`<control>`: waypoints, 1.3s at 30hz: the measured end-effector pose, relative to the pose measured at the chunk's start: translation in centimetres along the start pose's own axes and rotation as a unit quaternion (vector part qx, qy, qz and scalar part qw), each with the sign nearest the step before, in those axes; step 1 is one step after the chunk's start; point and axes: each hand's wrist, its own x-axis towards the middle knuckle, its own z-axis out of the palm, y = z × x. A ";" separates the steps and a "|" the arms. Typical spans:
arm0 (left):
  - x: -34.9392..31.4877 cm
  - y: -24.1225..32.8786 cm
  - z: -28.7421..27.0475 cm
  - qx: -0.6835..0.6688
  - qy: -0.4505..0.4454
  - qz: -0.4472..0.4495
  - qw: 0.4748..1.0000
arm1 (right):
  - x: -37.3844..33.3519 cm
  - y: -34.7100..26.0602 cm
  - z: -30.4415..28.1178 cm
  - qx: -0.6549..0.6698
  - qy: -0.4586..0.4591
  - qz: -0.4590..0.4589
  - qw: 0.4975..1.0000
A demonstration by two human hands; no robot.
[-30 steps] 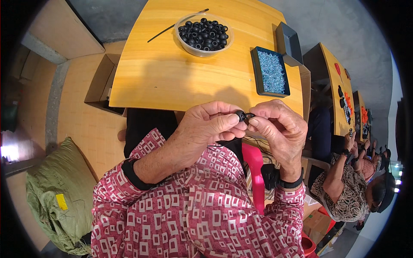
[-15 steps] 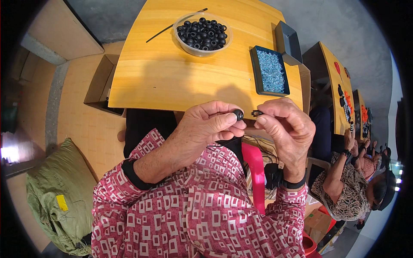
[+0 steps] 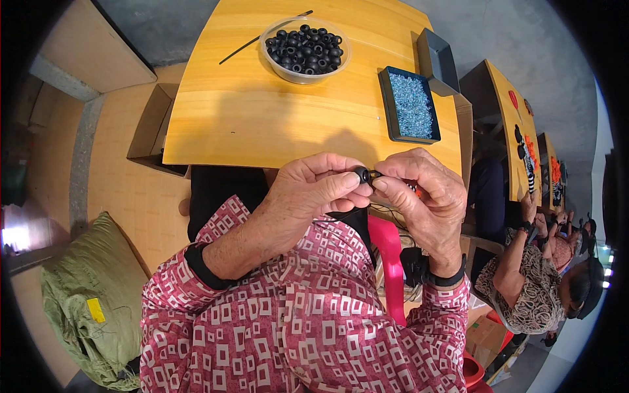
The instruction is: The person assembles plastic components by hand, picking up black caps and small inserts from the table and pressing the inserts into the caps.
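Observation:
My left hand (image 3: 311, 190) pinches a round black bead (image 3: 361, 174) between thumb and forefinger, its other fingers curled below. Facing it, my right hand (image 3: 426, 196) is closed on a small dark loop-like piece (image 3: 375, 175), which meets the bead's right side. Whether that piece goes into the bead's hole I cannot tell. A thin black cord (image 3: 327, 221) shows under my left hand. Both hands are above my lap, just off the near table edge. On the table (image 3: 203, 124) stands a clear round tub (image 3: 301, 79) of similar black beads.
A dark tray of small pale-blue pieces (image 3: 411, 105) sits at the table's right, beside an empty dark box (image 3: 439, 62). Behind the tub lies a thin black rod (image 3: 239, 52). A green sack (image 3: 92, 295) rests at left on the floor. Other people (image 3: 524, 288) sit at tables farther right.
My right hand has moved left, bringing its small dark piece from apart to against the bead. My left hand has stayed nearly still with the bead in its pinch.

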 end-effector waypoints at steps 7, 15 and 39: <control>-0.1 -0.1 -0.1 0.019 0.015 0.009 1.000 | 0.0 -0.2 0.3 -0.052 -0.016 -0.017 0.998; -0.4 -0.7 -0.5 0.085 0.022 0.098 0.991 | -0.3 -0.1 1.5 -0.089 -0.016 -0.031 0.995; 0.0 -2.1 -1.8 0.091 0.002 0.066 0.994 | -2.7 2.5 3.5 0.002 0.040 0.026 0.999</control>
